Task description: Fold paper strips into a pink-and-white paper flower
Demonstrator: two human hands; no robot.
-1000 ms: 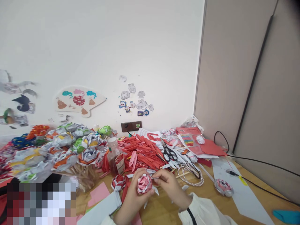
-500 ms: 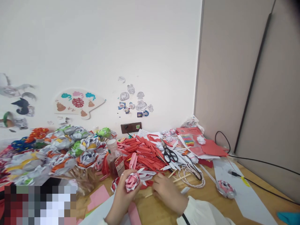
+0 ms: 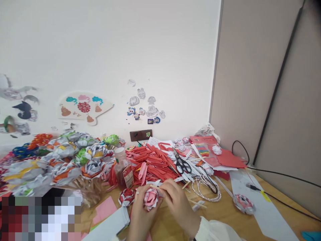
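My left hand (image 3: 143,212) is closed around a pink and white folded-paper flower (image 3: 151,198), its layered petals facing up toward me. At the flower's upper right edge, my right hand (image 3: 177,202) has its fingertips pinched together. A small pale tan sliver shows by these fingertips, too small to name. Just left of my left hand lies a red and white paper flower (image 3: 126,196). Beyond both hands spreads a heap of folded red and pink paper strips (image 3: 152,162).
Black-handled scissors (image 3: 182,164), a pearl string (image 3: 218,195) and a stemmed paper flower (image 3: 243,203) lie on the right. A bottle (image 3: 121,170) stands beside the strips. Many paper flowers (image 3: 67,150) crowd the left. White paper (image 3: 110,226) lies in front; a black cable (image 3: 283,173) crosses the right side.
My right hand has risen from the tabletop to the pink and white paper flower. My left hand, still holding the flower, has moved slightly right, uncovering the red and white flower.
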